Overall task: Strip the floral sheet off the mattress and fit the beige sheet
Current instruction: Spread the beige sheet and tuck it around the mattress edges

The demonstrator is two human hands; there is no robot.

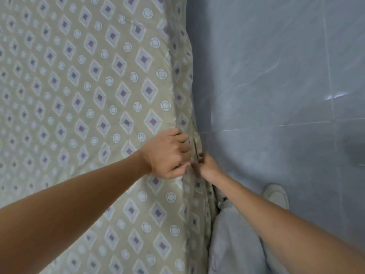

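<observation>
A beige sheet (83,99) with purple diamonds and white rings covers the mattress across the left of the head view. Its side drapes down along the right edge of the bed. My left hand (167,153) grips the mattress edge through the sheet, fingers curled over it. Just below and to the right, my right hand (207,165) pinches the sheet's hem at the side of the mattress; its fingertips are partly hidden in the folds. No floral sheet shows.
Grey glossy floor tiles (276,86) fill the right side. My leg in light trousers (233,240) stands against the bed side, with a white shoe (276,194) on the floor beside it.
</observation>
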